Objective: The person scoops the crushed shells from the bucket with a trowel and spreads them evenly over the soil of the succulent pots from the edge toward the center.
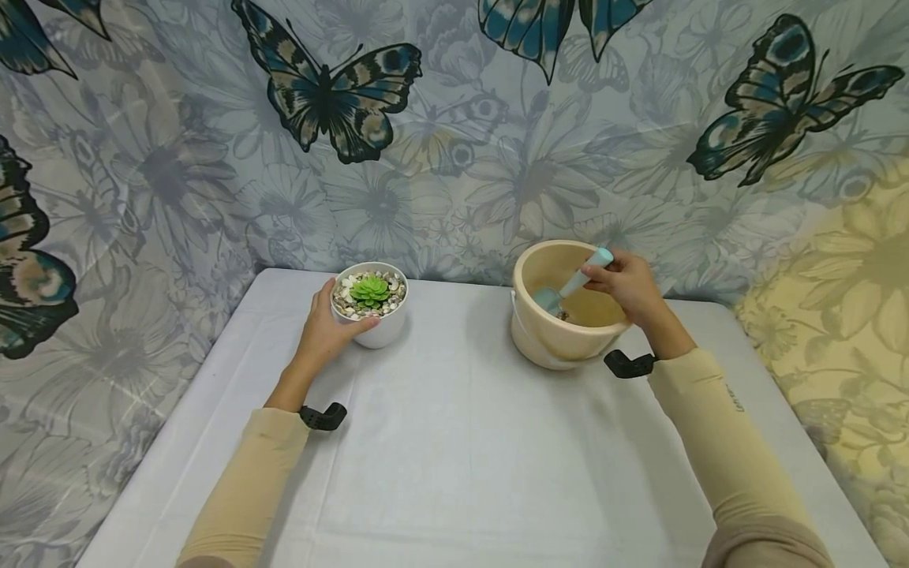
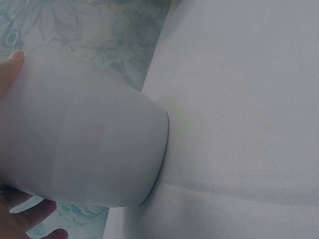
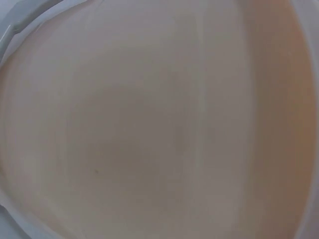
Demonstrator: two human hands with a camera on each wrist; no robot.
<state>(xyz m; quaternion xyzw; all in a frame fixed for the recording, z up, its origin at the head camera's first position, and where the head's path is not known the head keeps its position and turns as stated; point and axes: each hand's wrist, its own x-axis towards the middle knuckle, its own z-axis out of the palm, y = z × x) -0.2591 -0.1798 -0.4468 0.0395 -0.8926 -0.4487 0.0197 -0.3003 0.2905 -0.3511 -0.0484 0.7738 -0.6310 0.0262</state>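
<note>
A white flower pot (image 1: 383,334) stands upright at the back left of the table, holding a green succulent (image 1: 370,290) ringed by pebbles (image 1: 345,302). My left hand (image 1: 323,327) grips this pot's near left side, thumb in front; the left wrist view shows the pot's smooth wall (image 2: 89,134) between thumb and fingers. Over at the right, my right hand (image 1: 632,288) holds a small light-blue shovel (image 1: 578,276) by its handle. Its blade is down inside a cream bucket (image 1: 536,339), near some small pebbles (image 1: 563,315). Only the bucket's wall (image 3: 149,124) fills the right wrist view.
Both vessels stand on a table with a white cloth (image 1: 461,442), close to its back edge. Behind it hangs a butterfly-and-flower patterned backdrop (image 1: 440,189). The bucket has a white carrying handle (image 1: 529,331) hanging along its front.
</note>
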